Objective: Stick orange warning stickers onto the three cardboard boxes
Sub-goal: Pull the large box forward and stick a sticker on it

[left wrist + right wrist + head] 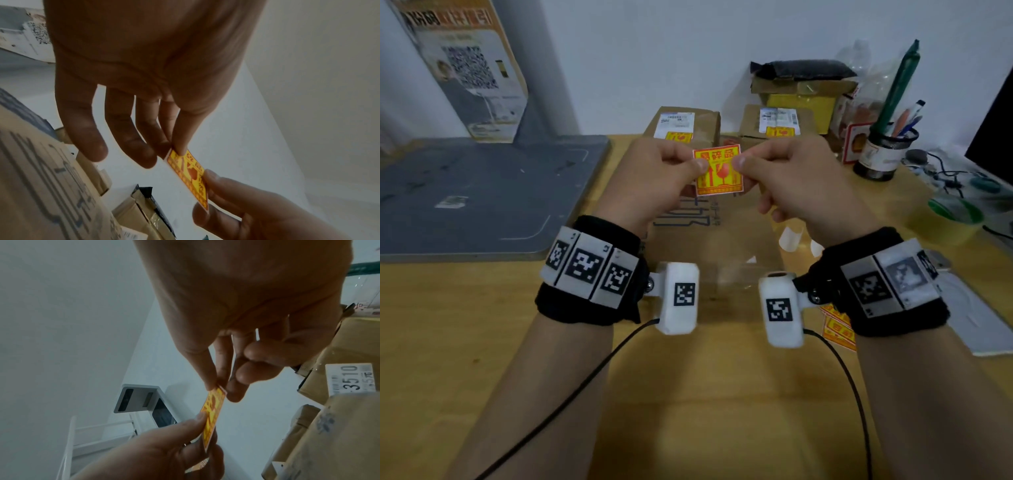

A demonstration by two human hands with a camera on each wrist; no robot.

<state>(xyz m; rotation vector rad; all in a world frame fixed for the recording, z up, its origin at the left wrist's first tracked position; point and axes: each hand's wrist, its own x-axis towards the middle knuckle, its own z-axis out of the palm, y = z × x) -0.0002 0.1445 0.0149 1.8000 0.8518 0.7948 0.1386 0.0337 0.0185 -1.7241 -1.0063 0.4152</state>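
A person's left hand (659, 171) and right hand (782, 171) pinch opposite edges of one orange warning sticker (717, 170), held up in the air between them above a large flat cardboard box (722, 246) that lies on the wooden surface (482, 325) directly beneath both hands. The left wrist view shows the left thumb and forefinger clamped on one end of the sticker while the other three fingers (133, 138) hang loose; a white edge runs along the sticker's underside, which suggests the backing paper is still on, though that cannot be told for sure. The right wrist view shows the right thumb and forefinger closed on the other end, with the remaining fingers curled in behind.

Beyond the hands, two smaller cardboard boxes stand side by side: one past the left hand (685, 120) and one past the right hand (774, 120), each already bearing an orange sticker under its white shipping label. By that count, the box below the hands looks to be the last of the three.

The step in hand appears to be readying this sticker, probably working its backing loose. The next move would call for freeing the adhesive face without creasing it, lowering the sticker flat onto bare cardboard below and pressing it down. More stickers (839, 329) lie under the right wrist.
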